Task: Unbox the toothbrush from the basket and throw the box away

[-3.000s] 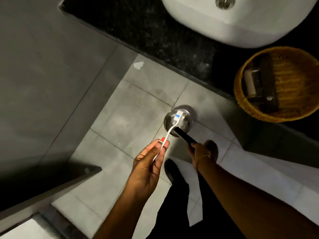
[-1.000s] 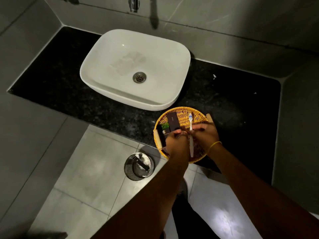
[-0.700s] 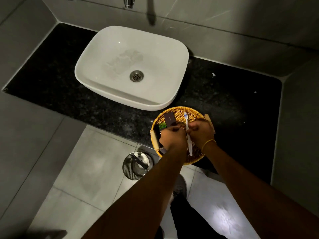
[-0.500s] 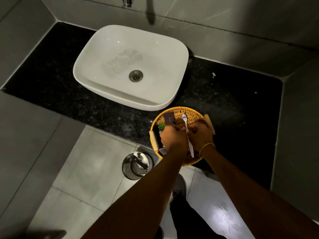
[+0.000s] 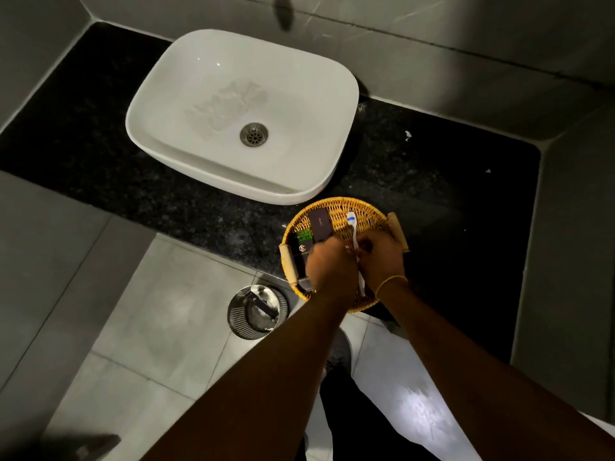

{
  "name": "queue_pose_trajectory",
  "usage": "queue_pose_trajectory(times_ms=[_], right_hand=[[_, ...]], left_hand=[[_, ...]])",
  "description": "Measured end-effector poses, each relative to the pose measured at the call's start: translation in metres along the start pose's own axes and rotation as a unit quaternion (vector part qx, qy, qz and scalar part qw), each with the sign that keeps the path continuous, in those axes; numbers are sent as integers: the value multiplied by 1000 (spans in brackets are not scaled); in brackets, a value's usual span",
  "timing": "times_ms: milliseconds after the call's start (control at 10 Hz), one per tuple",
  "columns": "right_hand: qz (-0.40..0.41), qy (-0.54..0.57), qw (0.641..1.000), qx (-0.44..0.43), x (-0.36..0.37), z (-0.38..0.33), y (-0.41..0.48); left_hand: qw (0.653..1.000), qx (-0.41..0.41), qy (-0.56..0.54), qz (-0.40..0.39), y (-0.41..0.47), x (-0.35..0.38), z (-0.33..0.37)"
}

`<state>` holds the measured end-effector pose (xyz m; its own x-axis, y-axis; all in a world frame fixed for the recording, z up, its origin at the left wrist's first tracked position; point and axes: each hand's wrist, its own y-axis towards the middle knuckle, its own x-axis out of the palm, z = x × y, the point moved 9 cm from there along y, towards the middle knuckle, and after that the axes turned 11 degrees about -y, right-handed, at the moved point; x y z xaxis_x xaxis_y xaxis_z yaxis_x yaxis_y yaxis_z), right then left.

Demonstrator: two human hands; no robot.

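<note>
A round wicker basket (image 5: pixel 336 202) sits at the front edge of the black counter. A white toothbrush (image 5: pixel 351 221) with blue bristles lies lengthwise over it, head pointing toward the wall. My right hand (image 5: pixel 382 257) pinches the toothbrush's handle at its middle. My left hand (image 5: pixel 327 264) is curled right beside it, touching the handle's left side; its fingers are hidden, so a hold is unclear. A dark box (image 5: pixel 261 302) lies inside the steel bin (image 5: pixel 239 322) on the floor.
A brown box (image 5: pixel 319 224) and a dark green-topped packet (image 5: pixel 303 242) lie in the basket's left half. A white basin (image 5: pixel 206 78) stands on the black counter (image 5: pixel 432 194) behind and left. Grey walls close in on both sides.
Three seconds ago my left hand held the toothbrush and my right the dark box above the bin. The box now lies in the bin; both hands are at the basket.
</note>
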<state>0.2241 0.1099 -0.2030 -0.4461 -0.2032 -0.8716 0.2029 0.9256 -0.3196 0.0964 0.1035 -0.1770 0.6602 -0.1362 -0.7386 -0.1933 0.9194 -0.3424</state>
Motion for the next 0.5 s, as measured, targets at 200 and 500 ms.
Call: queue_pose_trajectory(times_ms=[200, 500], right_hand=[[38, -85, 995, -26, 0, -4, -6], [93, -104, 988, -68, -39, -39, -37]], left_hand=[[992, 110, 54, -41, -3, 1, 10], [967, 221, 129, -8, -11, -62, 33]])
